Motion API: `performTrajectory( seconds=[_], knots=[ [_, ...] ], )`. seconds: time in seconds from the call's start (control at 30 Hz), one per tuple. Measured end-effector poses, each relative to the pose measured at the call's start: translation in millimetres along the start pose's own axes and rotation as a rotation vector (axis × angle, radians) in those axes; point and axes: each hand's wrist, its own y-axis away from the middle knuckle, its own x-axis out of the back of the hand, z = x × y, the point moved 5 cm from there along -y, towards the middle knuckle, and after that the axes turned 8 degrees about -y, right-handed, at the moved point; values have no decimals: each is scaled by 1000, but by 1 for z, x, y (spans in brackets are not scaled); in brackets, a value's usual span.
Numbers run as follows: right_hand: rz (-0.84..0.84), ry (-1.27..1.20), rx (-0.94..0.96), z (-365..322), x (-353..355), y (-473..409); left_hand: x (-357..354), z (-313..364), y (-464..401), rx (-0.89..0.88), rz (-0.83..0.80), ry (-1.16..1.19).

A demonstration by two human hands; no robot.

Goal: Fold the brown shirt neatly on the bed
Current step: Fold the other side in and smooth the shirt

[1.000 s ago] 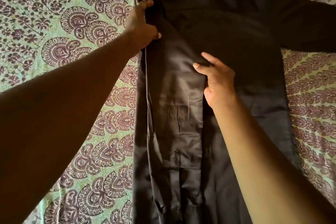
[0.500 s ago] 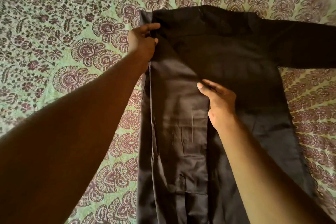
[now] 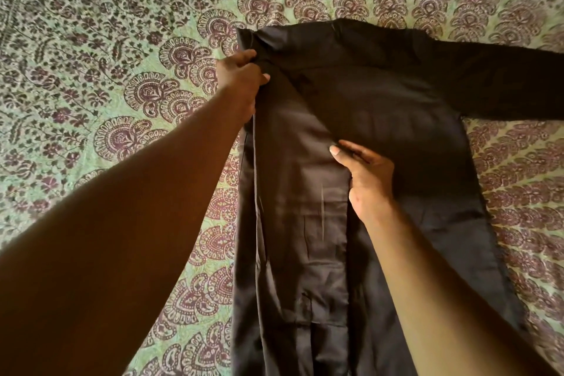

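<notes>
Both hands point(image 3: 241, 75) point(image 3: 367, 175) pinch the brown shirt's point(image 3: 381, 94) folded sleeve.

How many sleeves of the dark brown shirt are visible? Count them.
1: the outstretched sleeve lies at upper right on the patterned bedspread. The other seems folded in and hidden.

A patterned bedspread point(image 3: 122, 40) fills the whole view, so no wall, floor or window shows. Its ground is pale green, printed in dark maroon. Across the far part of the bedspread runs a dense scatter of small flowers and leafy sprigs; nearer, rows of fan-shaped paisley motifs curve in arcs (each fan built of scalloped rings). At the bedspread's far left corner a narrow border strip runs diagonally. The light is soft and warm, without hard shadows.
</notes>
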Motion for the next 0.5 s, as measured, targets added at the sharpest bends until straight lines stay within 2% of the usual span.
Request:
performTrajectory(
  seconds=[0.1, 0.23, 0.3, 0.33, 0.43, 0.5],
  knots=[
    [13, -4, -31, 0, 1, 2, 3, 3, 4, -94, -28, -139],
    [54, 21, -14, -8, -1, 7, 11, 16, 50, -567, 87, -800],
    [62, 92, 48, -15, -4, 12, 12, 5, 77, -775, 13, -906],
    [70, 136, 86, -20, -4, 13, 11, -5, 86, -800, -86, -926],
    [121, 292, 177, -27, 1, 16, 15, -53, 96, -669, -388, -1125],
    [131, 480, 310, -30, 5, 22, 18, -67, 103, -655, -446, -1205]
  ],
)
